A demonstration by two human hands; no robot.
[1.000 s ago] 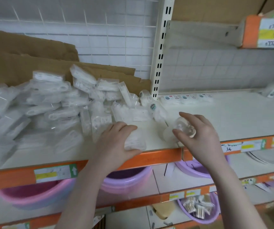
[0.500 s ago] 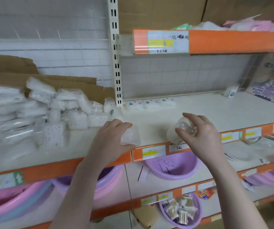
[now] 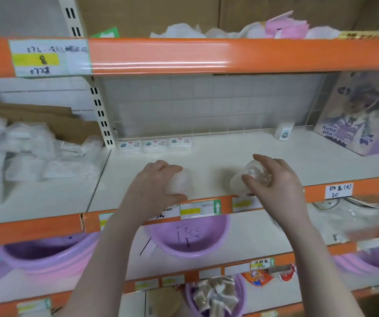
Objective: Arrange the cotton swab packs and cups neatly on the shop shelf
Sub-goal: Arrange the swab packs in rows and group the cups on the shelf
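My left hand [image 3: 154, 191] grips a small clear cotton swab pack [image 3: 180, 182] just above the front of the white shelf [image 3: 229, 147]. My right hand [image 3: 275, 181] holds a clear plastic cup [image 3: 241, 183] tipped on its side near the shelf's front edge. A heap of several clear swab packs [image 3: 23, 156] lies on the adjoining shelf section at the left, blurred. Three small labelled packs [image 3: 155, 144] stand in a row against the back grid, and one more [image 3: 283, 133] leans at the back right.
A purple printed box [image 3: 362, 115] leans at the right end. Cardboard [image 3: 46, 120] stands behind the heap. An orange-edged shelf [image 3: 184, 56] hangs overhead. Purple basins [image 3: 190, 236] and glass lids [image 3: 367, 202] sit on the shelves below.
The view has swung right, away from the heap. Both hands carried the swab pack and the cup rightward onto the open shelf section, keeping their grips.
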